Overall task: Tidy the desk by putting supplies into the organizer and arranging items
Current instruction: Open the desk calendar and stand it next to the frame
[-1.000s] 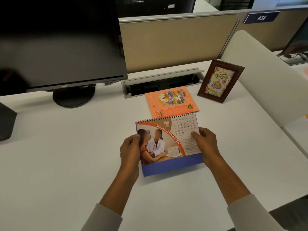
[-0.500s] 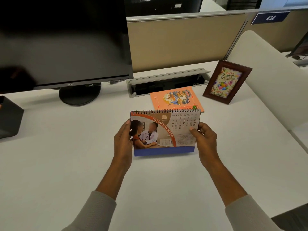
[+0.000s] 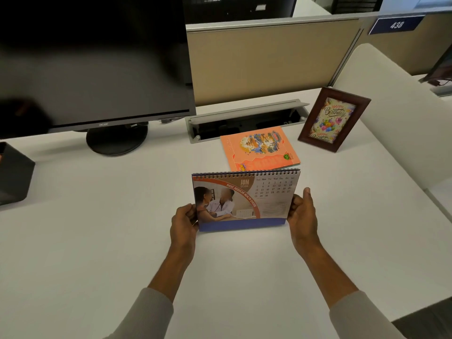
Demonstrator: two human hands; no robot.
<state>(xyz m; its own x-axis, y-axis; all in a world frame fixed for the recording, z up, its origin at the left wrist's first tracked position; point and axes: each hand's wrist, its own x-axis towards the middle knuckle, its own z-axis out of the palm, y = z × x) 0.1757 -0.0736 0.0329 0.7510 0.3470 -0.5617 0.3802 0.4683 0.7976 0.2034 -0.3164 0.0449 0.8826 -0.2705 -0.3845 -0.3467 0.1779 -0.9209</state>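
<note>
A spiral-bound desk calendar (image 3: pixel 244 200) showing June stands upright on the white desk (image 3: pixel 97 241), its blue base touching the surface. My left hand (image 3: pixel 183 222) grips its lower left edge and my right hand (image 3: pixel 302 216) holds its right edge. Just behind it an orange booklet (image 3: pixel 259 148) lies flat. A brown picture frame (image 3: pixel 333 119) with a birthday card stands at the back right. A black box (image 3: pixel 12 172) sits at the far left edge, only partly in view.
A black monitor (image 3: pixel 97 69) on a round stand (image 3: pixel 117 140) fills the back left. An open grey cable tray (image 3: pixel 244 121) runs along the beige partition (image 3: pixel 269 64). A white divider (image 3: pixel 396 106) bounds the desk on the right.
The calendar was tilted and lifted toward me; it has moved away from me and now stands upright on the desk. Both hands slid down to its side edges.
</note>
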